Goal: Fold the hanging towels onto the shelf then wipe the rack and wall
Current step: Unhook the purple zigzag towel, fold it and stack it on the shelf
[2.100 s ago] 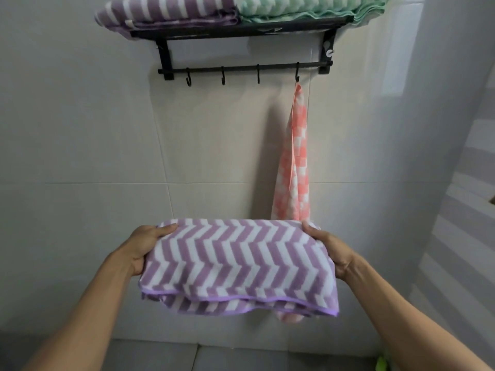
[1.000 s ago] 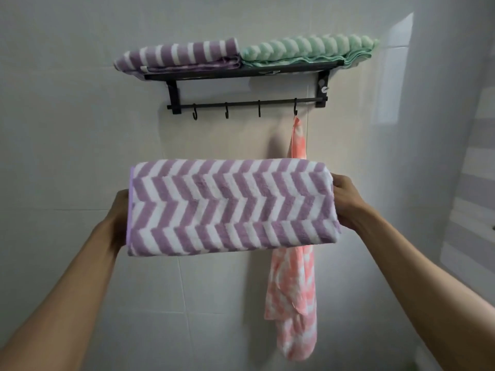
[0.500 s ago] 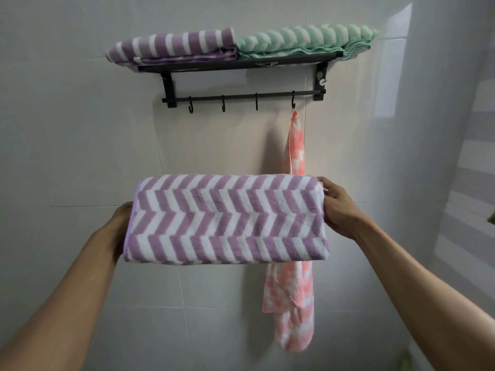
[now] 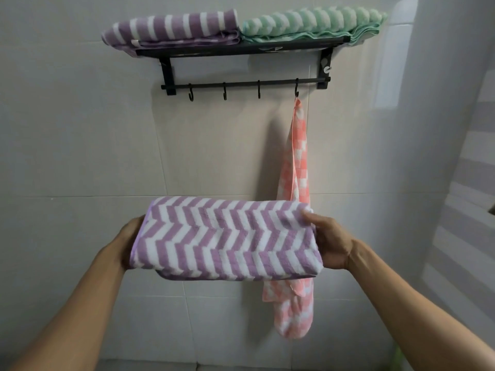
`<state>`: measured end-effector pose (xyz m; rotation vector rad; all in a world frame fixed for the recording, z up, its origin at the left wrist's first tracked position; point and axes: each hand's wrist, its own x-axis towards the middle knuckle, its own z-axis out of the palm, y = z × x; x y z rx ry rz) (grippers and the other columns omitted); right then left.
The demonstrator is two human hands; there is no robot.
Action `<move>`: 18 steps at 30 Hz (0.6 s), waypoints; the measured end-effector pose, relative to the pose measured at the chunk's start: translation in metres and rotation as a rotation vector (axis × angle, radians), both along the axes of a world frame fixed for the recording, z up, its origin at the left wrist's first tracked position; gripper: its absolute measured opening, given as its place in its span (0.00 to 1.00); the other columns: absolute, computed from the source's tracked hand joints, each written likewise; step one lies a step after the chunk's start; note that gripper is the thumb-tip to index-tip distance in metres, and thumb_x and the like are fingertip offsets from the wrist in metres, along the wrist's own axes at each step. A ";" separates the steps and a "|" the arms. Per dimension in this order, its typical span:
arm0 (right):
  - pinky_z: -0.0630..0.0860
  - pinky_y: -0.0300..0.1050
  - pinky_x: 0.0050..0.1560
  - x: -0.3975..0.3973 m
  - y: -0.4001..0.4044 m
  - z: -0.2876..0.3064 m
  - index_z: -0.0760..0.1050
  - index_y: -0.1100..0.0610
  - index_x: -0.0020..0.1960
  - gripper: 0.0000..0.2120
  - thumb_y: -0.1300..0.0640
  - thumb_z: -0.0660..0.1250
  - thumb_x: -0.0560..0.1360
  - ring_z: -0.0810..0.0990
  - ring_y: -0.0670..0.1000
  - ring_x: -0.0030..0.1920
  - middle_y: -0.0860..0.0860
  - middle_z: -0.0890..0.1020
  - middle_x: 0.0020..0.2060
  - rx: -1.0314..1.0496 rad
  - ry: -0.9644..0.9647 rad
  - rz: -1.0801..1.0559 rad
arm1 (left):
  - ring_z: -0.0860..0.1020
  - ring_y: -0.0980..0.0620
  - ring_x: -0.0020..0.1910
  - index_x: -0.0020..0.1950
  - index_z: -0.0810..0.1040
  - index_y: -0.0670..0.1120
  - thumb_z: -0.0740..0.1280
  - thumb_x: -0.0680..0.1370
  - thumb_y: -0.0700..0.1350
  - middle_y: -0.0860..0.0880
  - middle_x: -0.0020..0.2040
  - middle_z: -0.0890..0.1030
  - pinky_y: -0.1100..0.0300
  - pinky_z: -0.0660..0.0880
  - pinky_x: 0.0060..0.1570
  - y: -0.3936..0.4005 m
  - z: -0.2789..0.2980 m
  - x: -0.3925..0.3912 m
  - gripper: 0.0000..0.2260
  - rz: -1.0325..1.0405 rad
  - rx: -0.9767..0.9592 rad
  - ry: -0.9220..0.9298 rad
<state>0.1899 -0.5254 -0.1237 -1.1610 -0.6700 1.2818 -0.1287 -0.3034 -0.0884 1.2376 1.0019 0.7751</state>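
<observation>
I hold a folded purple-and-white chevron towel (image 4: 225, 239) flat in front of me, well below the rack. My left hand (image 4: 131, 239) grips its left end and my right hand (image 4: 330, 242) grips its right end, thumb on top. The black wall rack (image 4: 241, 48) is mounted high on the tiled wall (image 4: 80, 143). On its shelf lie a folded purple striped towel (image 4: 174, 28) at the left and a folded green towel (image 4: 313, 22) at the right. A pink checked towel (image 4: 297, 162) hangs from the rightmost hook, partly behind the towel I hold.
Under the shelf a black bar (image 4: 241, 83) carries several hooks; three of them are bare. A side wall (image 4: 460, 183) with grey stripes closes the space at the right. A strip of floor (image 4: 150, 365) shows at the bottom.
The folded chevron towel has come down and tilted flatter, so its top face shows. My right thumb now lies on top of its right end. The shelf towels and pink towel stayed put.
</observation>
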 end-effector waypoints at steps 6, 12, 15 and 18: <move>0.82 0.58 0.54 -0.004 0.010 -0.002 0.76 0.64 0.62 0.21 0.60 0.76 0.72 0.86 0.62 0.52 0.61 0.86 0.52 -0.137 -0.203 -0.138 | 0.84 0.38 0.51 0.64 0.77 0.35 0.69 0.76 0.49 0.37 0.55 0.84 0.48 0.78 0.51 -0.001 -0.038 -0.007 0.22 -0.236 -0.055 0.012; 0.83 0.59 0.53 -0.014 0.021 -0.005 0.76 0.60 0.62 0.18 0.55 0.74 0.76 0.85 0.60 0.53 0.57 0.85 0.54 -0.194 -0.458 -0.214 | 0.85 0.42 0.48 0.62 0.78 0.40 0.65 0.83 0.47 0.40 0.53 0.85 0.53 0.80 0.46 0.035 -0.056 -0.009 0.13 -0.069 0.109 0.110; 0.81 0.64 0.55 -0.034 0.030 -0.008 0.74 0.51 0.62 0.15 0.47 0.69 0.79 0.83 0.59 0.56 0.54 0.83 0.56 -0.215 -0.544 -0.205 | 0.81 0.46 0.54 0.69 0.71 0.49 0.57 0.85 0.50 0.45 0.62 0.79 0.54 0.77 0.52 0.045 -0.055 -0.011 0.13 -0.092 0.269 0.182; 0.81 0.57 0.59 -0.056 0.041 -0.013 0.71 0.50 0.66 0.18 0.44 0.66 0.80 0.82 0.56 0.57 0.52 0.82 0.58 -0.112 -0.561 -0.315 | 0.77 0.46 0.55 0.71 0.67 0.48 0.53 0.85 0.56 0.45 0.63 0.76 0.53 0.73 0.53 0.048 -0.056 -0.012 0.19 -0.016 0.411 0.236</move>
